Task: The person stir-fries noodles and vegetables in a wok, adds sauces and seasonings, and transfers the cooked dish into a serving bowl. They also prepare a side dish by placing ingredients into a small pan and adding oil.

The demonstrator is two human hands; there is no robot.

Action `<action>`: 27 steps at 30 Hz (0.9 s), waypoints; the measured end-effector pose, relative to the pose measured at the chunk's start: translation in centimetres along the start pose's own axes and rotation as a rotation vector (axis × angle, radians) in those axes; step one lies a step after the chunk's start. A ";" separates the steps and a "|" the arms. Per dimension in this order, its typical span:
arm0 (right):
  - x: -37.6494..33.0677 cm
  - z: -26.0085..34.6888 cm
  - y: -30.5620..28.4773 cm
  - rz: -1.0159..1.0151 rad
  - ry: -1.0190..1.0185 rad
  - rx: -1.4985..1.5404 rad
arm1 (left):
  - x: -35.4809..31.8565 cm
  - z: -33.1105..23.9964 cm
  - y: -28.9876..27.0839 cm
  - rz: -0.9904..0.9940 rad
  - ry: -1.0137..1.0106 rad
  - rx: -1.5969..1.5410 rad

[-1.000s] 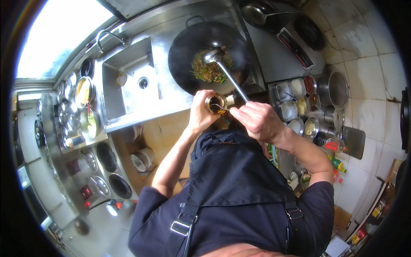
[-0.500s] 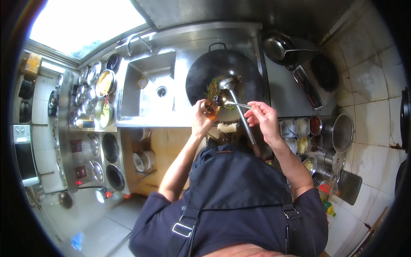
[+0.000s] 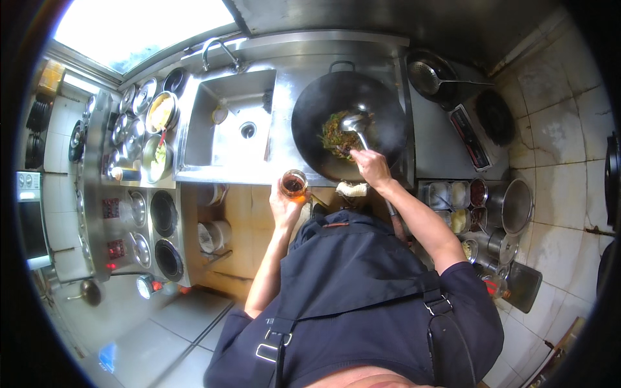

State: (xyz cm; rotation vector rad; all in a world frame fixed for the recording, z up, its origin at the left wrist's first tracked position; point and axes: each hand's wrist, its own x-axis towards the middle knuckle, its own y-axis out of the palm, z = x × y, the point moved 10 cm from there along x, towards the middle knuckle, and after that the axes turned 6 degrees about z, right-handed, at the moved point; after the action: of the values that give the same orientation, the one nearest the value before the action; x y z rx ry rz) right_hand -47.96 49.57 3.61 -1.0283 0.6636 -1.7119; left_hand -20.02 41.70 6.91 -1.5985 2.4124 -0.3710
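Note:
My left hand [image 3: 284, 205] is wrapped round an open glass jar [image 3: 294, 184] of amber-red liquid with dark bits, held just in front of the counter edge. Over the front of a large black wok [image 3: 312, 132], my right hand [image 3: 372, 169] has its fingers closed on a small spoon, mostly hidden by the hand; a dark lump shows at the fingertips. Right beneath are browned green and reddish pieces of food [image 3: 336, 134] in the wok. A metal ladle [image 3: 354, 123] rests in it, its handle running under my right hand toward me.
A steel sink [image 3: 220, 149] with a tap [image 3: 217, 55] lies left of the wok. Pots and bowls [image 3: 162, 113] crowd the far left. On the right stand a skimmer [image 3: 424, 77], seasoning containers [image 3: 459, 194] and a steel pot [image 3: 517, 205]. A white cloth [image 3: 351, 189] hangs at the counter's front edge.
My right hand has moved from beside the jar forward over the wok, the spoon leaving the jar's mouth. My left hand has drawn the jar back toward me and left, more upright.

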 end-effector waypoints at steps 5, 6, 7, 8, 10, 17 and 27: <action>-1.0 0.2 -0.7 -0.176 0.153 0.038 | -0.5 1.5 -1.2 0.028 -0.002 -0.044; -1.3 0.4 -0.6 -0.178 0.155 0.018 | -0.6 1.3 -1.5 0.033 0.025 -0.035; -1.2 0.0 1.3 0.012 0.206 -0.042 | -0.3 1.7 -1.3 0.071 -0.010 -0.063; -1.8 -0.8 3.7 0.251 0.281 -0.105 | -0.2 1.8 -1.3 0.091 -0.022 -0.034; -2.2 0.1 1.1 -0.045 0.232 -0.068 | 0.2 1.6 -1.4 0.128 -0.037 0.031; -6.6 -2.1 -0.3 -0.155 0.754 0.292 | 1.5 1.2 1.2 0.370 -0.008 0.003; -36.5 -7.7 -10.6 -1.440 1.136 1.233 | -1.0 2.8 4.1 0.446 -0.046 -0.010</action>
State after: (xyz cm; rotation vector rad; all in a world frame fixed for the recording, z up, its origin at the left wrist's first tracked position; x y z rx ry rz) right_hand -54.22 87.20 -3.60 0.7458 -0.8376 -3.1545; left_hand -22.25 43.90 2.96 -1.0115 2.6376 -0.2346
